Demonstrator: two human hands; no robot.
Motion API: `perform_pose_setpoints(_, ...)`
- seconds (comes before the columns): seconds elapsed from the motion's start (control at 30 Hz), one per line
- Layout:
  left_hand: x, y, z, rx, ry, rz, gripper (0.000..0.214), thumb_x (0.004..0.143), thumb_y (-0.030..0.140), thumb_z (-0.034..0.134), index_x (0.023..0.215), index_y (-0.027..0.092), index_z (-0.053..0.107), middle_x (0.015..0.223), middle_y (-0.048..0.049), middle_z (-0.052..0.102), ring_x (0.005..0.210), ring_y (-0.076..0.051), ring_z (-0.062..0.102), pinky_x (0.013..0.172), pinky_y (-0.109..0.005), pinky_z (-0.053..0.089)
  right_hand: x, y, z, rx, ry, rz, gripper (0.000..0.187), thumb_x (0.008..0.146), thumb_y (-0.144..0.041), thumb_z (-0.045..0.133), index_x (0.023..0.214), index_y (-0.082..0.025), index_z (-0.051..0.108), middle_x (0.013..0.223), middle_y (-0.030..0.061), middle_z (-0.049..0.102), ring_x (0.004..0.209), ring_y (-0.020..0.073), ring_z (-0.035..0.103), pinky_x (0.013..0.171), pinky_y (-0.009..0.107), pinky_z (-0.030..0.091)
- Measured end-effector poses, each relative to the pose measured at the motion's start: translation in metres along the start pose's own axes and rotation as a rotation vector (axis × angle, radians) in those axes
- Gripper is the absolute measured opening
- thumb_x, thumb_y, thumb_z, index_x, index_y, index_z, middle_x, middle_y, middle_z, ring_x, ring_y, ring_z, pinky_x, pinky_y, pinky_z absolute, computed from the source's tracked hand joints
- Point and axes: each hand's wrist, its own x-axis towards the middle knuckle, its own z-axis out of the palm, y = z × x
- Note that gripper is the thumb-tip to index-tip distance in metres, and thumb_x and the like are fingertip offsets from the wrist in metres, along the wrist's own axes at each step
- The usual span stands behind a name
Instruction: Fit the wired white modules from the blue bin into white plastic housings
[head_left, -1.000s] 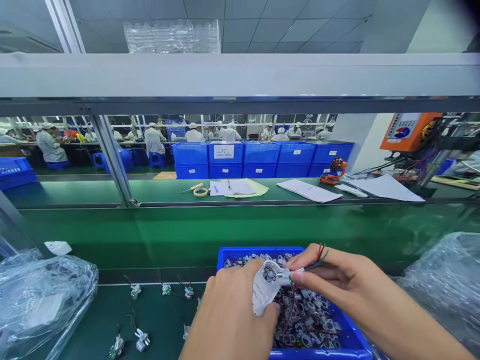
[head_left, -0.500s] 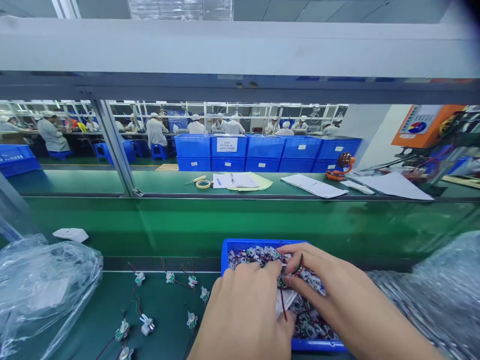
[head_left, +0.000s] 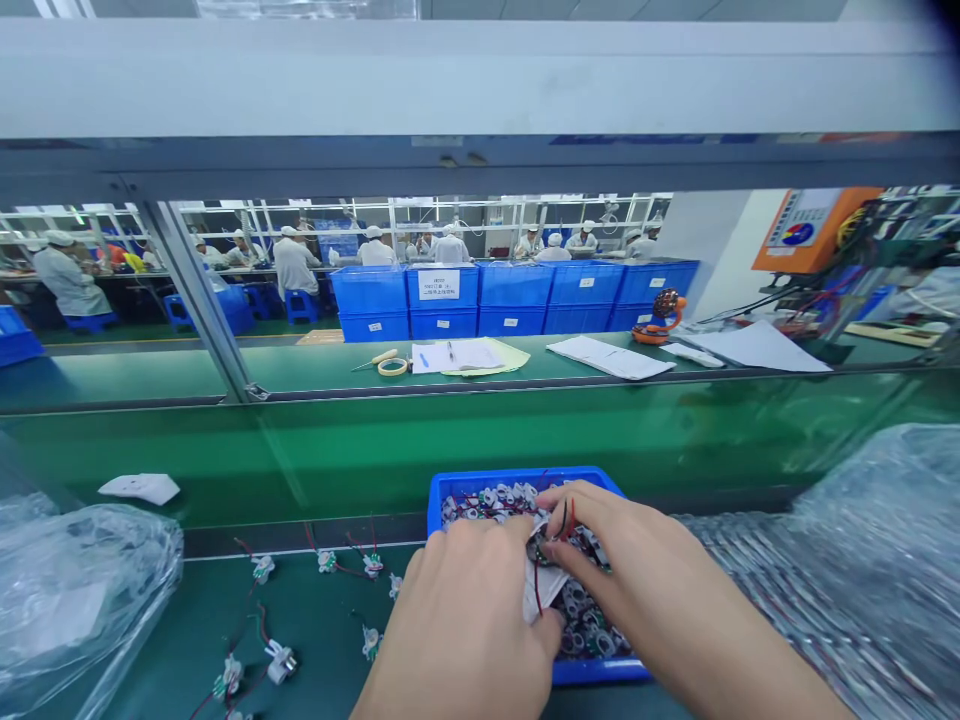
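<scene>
My left hand (head_left: 461, 610) is closed, back towards me, over the near-left side of a blue bin (head_left: 517, 474). A crumpled white piece, like paper or cloth (head_left: 541, 588), shows between its thumb and fingers. My right hand (head_left: 626, 545) reaches in from the right, thumb and forefinger pinched on a small part with red and black wires (head_left: 538, 546). That part lies against the white piece, its lower half partly covered by my fingers. Under both hands the bin holds many small white and green wired parts (head_left: 592, 625).
Several loose wired parts (head_left: 281, 662) lie on the green bench at left, beside a clear plastic bag (head_left: 82, 590). Wired parts in plastic (head_left: 825, 600) are stacked at right. Papers (head_left: 611, 357) and a tape roll (head_left: 392, 367) sit on the shelf ahead. People work far behind.
The view has turned slightly, so the scene sits a little further left. Both hands stay together over the bin, and the wire loop at my right fingers has tilted.
</scene>
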Motion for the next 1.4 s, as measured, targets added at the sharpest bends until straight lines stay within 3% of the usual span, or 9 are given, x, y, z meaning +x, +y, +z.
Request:
perform_pose_setpoints(0.27, -0.001, -0.003, -0.005, -0.094, 0.036, 0.117, 0.036, 0.072, 0.019, 0.062, 0.102, 0.033, 0.074, 0.102, -0.0039, 0.077, 0.091, -0.032, 0.069, 0.072, -0.034, 0.047, 0.000, 0.005, -0.016, 0.043, -0.030, 0.018, 0.013, 0.094, -0.027, 0.048, 0.082, -0.026, 0.052, 0.102, 0.0047, 0.069, 0.093, 0.0273, 0.066, 0.080, 0.040, 0.049)
perform_pose_setpoints(0.5, -0.006, 0.004, -0.010, -0.014, 0.026, 0.173, 0.034, 0.075, 0.010, 0.054, 0.099, 0.027, 0.072, 0.093, -0.0029, 0.076, 0.083, -0.026, 0.069, 0.071, -0.030, 0.046, -0.003, -0.005, -0.012, -0.019, -0.025, 0.104, 0.015, 0.089, -0.016, 0.055, 0.079, -0.026, 0.050, 0.084, -0.0012, 0.067, 0.077, 0.0221, 0.064, 0.064, 0.032, 0.040)
perform_pose_setpoints(0.63, -0.006, 0.008, -0.010, 0.036, -0.011, 0.155, 0.035, 0.077, 0.012, 0.055, 0.103, 0.027, 0.072, 0.093, -0.0039, 0.076, 0.082, -0.026, 0.069, 0.071, -0.030, 0.047, -0.001, -0.006, -0.016, 0.060, -0.093, 0.244, 0.014, 0.089, -0.015, 0.056, 0.095, -0.027, 0.051, 0.083, -0.0029, 0.070, 0.064, 0.0192, 0.062, 0.059, 0.029, 0.038)
perform_pose_setpoints(0.73, -0.003, 0.008, -0.008, 0.055, -0.038, 0.133, 0.042, 0.078, 0.014, 0.056, 0.113, 0.030, 0.071, 0.098, -0.0041, 0.076, 0.089, -0.028, 0.070, 0.074, -0.031, 0.048, 0.001, -0.006, -0.017, 0.145, -0.139, 0.217, 0.027, 0.091, -0.012, 0.052, 0.112, -0.028, 0.051, 0.092, -0.0029, 0.072, 0.051, 0.0156, 0.054, 0.055, 0.028, 0.037)
perform_pose_setpoints(0.97, -0.002, 0.009, -0.002, 0.080, -0.044, 0.101, 0.053, 0.081, 0.015, 0.057, 0.131, 0.029, 0.065, 0.114, -0.0072, 0.074, 0.104, -0.031, 0.067, 0.086, -0.034, 0.049, 0.003, -0.008, -0.012, 0.144, -0.094, 0.181, 0.018, 0.092, -0.011, 0.053, 0.100, -0.025, 0.061, 0.099, 0.0007, 0.072, 0.079, 0.0195, 0.065, 0.069, 0.027, 0.043)
perform_pose_setpoints(1.07, -0.002, 0.009, 0.000, 0.070, -0.048, 0.091, 0.055, 0.082, 0.015, 0.057, 0.135, 0.028, 0.063, 0.120, -0.0078, 0.073, 0.109, -0.032, 0.066, 0.089, -0.035, 0.050, 0.004, -0.007, -0.012, 0.139, -0.088, 0.178, 0.024, 0.090, -0.008, 0.052, 0.103, -0.025, 0.063, 0.093, 0.0003, 0.072, 0.078, 0.0192, 0.066, 0.066, 0.026, 0.043)
perform_pose_setpoints(1.23, -0.005, 0.005, 0.001, 0.014, -0.086, 0.136, 0.085, 0.081, 0.009, 0.059, 0.157, 0.035, 0.033, 0.141, -0.0050, 0.061, 0.126, -0.032, 0.058, 0.104, -0.042, 0.047, 0.003, -0.004, -0.014, 0.148, -0.020, 0.124, 0.020, 0.093, -0.016, 0.050, 0.092, -0.027, 0.068, 0.093, 0.0000, 0.075, 0.083, 0.0214, 0.070, 0.069, 0.026, 0.046)
perform_pose_setpoints(1.4, -0.011, 0.009, -0.005, -0.034, -0.178, 0.133, 0.098, 0.082, 0.008, 0.060, 0.159, 0.047, 0.012, 0.165, 0.0042, 0.030, 0.137, -0.034, 0.050, 0.106, -0.044, 0.050, 0.003, -0.001, -0.023, 0.019, 0.013, 0.202, 0.016, 0.092, -0.024, 0.056, 0.090, -0.026, 0.071, 0.085, 0.0006, 0.077, 0.077, 0.0233, 0.071, 0.063, 0.027, 0.046)
